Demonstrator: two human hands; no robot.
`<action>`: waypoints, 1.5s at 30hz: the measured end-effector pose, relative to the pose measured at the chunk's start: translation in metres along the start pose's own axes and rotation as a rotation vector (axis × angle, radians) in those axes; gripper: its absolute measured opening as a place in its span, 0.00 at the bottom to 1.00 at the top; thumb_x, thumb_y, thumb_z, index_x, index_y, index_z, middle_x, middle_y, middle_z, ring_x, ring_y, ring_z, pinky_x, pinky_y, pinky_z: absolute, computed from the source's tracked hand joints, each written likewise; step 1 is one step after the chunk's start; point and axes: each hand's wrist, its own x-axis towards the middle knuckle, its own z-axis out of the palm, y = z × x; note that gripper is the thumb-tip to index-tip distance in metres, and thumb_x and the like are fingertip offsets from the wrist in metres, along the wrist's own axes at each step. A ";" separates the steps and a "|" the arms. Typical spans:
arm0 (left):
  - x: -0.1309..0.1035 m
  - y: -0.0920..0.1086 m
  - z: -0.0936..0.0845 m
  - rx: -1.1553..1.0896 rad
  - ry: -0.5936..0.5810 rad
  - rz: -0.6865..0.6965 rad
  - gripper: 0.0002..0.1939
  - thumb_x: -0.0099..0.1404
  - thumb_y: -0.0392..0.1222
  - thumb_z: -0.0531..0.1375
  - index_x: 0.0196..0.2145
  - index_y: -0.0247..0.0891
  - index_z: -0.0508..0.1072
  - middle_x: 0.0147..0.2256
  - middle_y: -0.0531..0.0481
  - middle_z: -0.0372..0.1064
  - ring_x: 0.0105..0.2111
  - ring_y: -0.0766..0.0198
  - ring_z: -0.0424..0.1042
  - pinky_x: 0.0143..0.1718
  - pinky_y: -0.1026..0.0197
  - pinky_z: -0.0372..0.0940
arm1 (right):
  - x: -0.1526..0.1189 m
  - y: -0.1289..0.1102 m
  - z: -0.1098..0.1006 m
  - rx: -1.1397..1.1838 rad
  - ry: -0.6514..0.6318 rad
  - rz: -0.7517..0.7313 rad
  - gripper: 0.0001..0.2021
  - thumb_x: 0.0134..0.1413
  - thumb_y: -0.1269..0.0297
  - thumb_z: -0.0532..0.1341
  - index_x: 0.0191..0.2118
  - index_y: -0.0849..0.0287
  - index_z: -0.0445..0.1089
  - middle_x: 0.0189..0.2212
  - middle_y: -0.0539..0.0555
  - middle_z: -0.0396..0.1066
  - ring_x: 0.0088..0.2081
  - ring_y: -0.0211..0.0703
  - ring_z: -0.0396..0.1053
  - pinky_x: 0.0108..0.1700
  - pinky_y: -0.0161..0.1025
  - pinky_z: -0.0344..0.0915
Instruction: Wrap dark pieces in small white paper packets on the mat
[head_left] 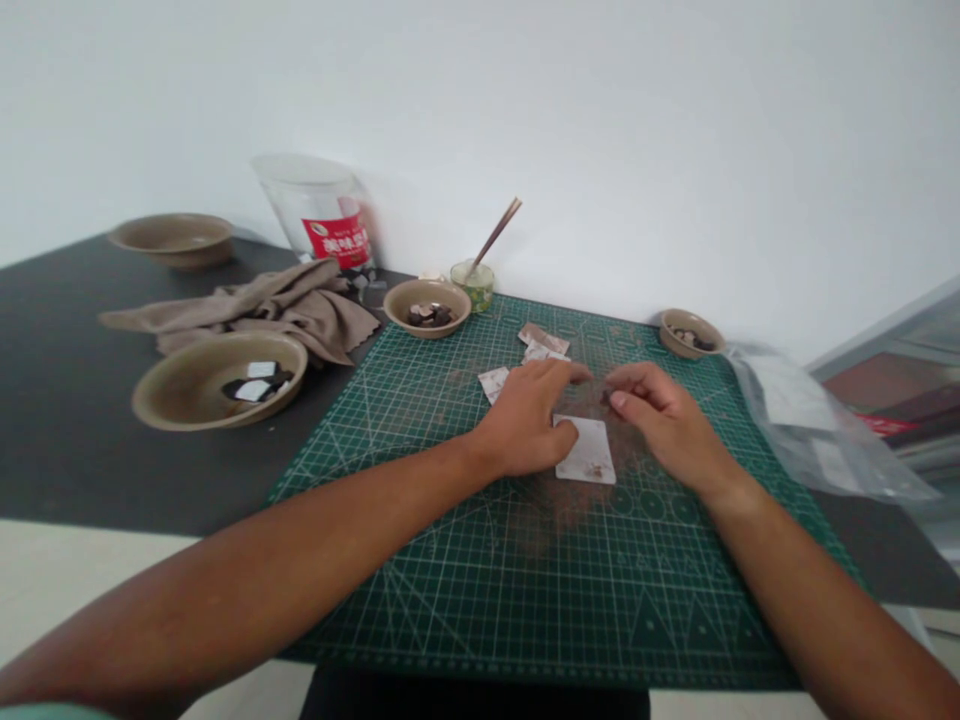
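Note:
A white square piece with brown smudges lies on the green cutting mat. My left hand is over its left edge, thumb and fingers apart, with nothing seen in its grasp. Just right of the square, my right hand pinches a small dark brown piece between thumb and fingertips. Behind my left hand are several smudged white pieces, partly hidden by that hand. Brown dust is spread over the mat around both hands.
Bowls of dark fragments stand at the left, back centre and back right. A brown cloth, clear tub, glass cup with sticks, another bowl and plastic bag surround the mat.

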 end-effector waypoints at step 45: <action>-0.004 -0.001 -0.022 0.377 -0.549 0.028 0.27 0.61 0.57 0.62 0.52 0.39 0.69 0.52 0.41 0.63 0.50 0.46 0.61 0.55 0.44 0.56 | -0.018 0.011 0.008 -0.580 -0.374 -0.427 0.07 0.65 0.71 0.58 0.40 0.54 0.74 0.41 0.53 0.78 0.44 0.48 0.73 0.48 0.49 0.67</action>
